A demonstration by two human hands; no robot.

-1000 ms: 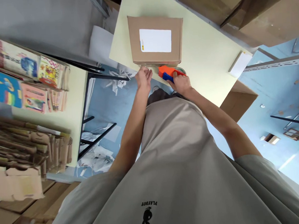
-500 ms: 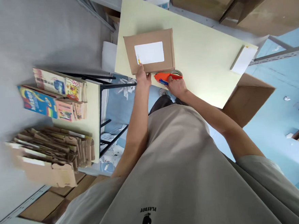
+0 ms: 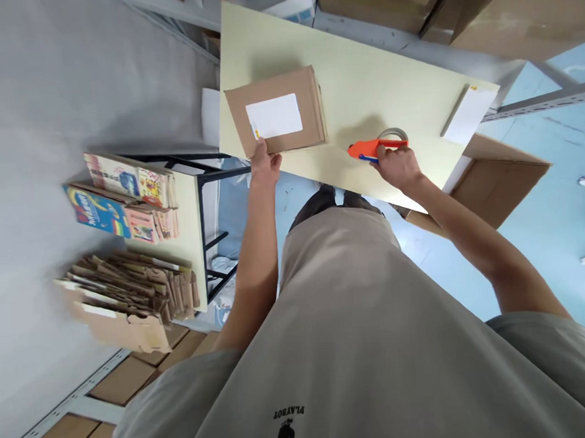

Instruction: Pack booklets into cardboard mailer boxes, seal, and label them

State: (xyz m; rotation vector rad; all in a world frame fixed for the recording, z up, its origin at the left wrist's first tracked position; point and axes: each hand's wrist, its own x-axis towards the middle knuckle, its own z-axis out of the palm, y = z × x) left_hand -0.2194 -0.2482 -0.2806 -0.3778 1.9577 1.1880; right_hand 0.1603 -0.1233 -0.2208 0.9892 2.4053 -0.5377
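So the right hand (image 3: 398, 166) is gripping an orange and blue tape gun (image 3: 365, 149), fingers wrapped around the handle, right of center in the upper half of the frame, with a tape roll (image 3: 401, 133) showing just above it. The left hand (image 3: 266, 164) is pinching the near edge of a brown cardboard box (image 3: 309, 111), thumb lying on top by the corner of the white label (image 3: 274, 116). That box is sitting upper center-left, at the left end of a pale yellow table (image 3: 362, 74), well apart from the tape gun. Further out, a white pack (image 3: 467, 115) is lying at the table's right end, an open carton (image 3: 500, 184) is standing below that, and books (image 3: 98, 206) plus folded cardboard (image 3: 124, 327) are crowding the left side.
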